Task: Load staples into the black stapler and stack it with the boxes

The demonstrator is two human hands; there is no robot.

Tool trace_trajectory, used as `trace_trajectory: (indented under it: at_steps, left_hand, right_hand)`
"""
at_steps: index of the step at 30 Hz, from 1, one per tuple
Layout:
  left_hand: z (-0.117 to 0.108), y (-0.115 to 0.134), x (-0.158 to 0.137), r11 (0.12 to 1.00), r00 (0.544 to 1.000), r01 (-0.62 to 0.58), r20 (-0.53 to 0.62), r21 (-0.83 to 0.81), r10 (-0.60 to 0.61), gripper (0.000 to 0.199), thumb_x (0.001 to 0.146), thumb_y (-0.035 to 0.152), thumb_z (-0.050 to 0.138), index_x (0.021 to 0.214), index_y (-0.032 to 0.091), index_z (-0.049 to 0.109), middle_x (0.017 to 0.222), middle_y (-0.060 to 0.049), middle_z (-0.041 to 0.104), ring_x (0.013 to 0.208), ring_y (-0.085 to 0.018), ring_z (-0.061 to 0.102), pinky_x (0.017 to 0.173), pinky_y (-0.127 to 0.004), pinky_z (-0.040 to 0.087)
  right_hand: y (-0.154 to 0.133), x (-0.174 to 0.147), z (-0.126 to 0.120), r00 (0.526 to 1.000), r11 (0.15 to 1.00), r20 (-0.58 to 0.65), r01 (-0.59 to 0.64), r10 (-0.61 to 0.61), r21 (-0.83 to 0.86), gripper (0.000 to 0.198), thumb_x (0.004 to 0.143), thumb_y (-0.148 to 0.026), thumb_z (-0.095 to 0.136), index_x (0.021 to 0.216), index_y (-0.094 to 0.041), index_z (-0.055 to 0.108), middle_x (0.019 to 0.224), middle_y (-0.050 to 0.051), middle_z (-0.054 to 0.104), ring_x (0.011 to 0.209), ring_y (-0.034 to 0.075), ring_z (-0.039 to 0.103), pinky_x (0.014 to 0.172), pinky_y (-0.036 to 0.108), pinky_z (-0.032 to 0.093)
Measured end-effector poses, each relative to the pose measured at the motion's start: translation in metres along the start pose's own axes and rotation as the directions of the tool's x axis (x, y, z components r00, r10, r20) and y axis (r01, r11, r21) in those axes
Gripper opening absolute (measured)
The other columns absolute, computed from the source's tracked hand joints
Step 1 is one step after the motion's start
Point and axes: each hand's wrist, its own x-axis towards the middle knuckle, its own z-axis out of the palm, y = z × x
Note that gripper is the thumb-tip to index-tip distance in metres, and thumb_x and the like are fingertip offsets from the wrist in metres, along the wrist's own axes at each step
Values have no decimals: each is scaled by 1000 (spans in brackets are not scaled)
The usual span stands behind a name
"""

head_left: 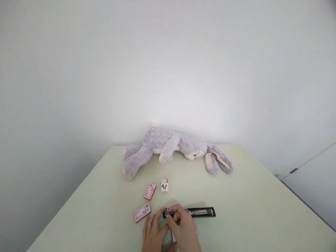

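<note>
A long, narrow black object (202,212) with a metal strip inside lies crosswise near the front of the table; it looks like an opened stapler, partly hidden by my hands. My left hand (154,232) lies palm down with fingers stretched apart, its index fingertip at the object's left end. Over that same end, my right hand (182,225) is closed in a pinch; what its fingertips hold is too small to make out. Beneath my hands, a red-and-white box (173,236) is mostly covered. Left of my left hand is another red-and-white box (142,212).
Farther back lie a third red-and-white box (150,191) and a small white box (164,186) with a dark picture. A grey plush rabbit (170,140) is stretched on its side along the pale table's (236,189) back edge, against the white wall (168,70).
</note>
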Motion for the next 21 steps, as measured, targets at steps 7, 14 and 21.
trace_trajectory:
  at_steps: [7,14,21]
  left_hand:
    - [-4,-2,-2,996,1000,12,25,-92,-9,51,63,44,89,112,38,75,132,-8,63,118,-34,58,97,-48,50]
    - [-26,-7,12,960,933,18,349,-281,85,42,82,58,74,120,41,70,99,0,72,96,-24,65,79,-33,50]
    - [-34,-11,8,932,944,73,326,-356,51,49,77,46,82,123,38,69,101,1,76,97,-23,67,84,-33,53]
  right_hand:
    - [-25,-4,-19,992,962,76,113,-97,-248,15,89,-29,56,87,-23,70,59,-6,55,57,14,51,59,24,33]
    - [-1,-20,-53,947,791,320,186,13,-583,21,72,-10,61,82,-24,72,71,0,71,65,16,63,60,23,33]
    - [7,-26,-73,936,850,351,188,-4,-492,19,84,-22,56,92,-25,73,71,-1,72,63,16,65,59,23,37]
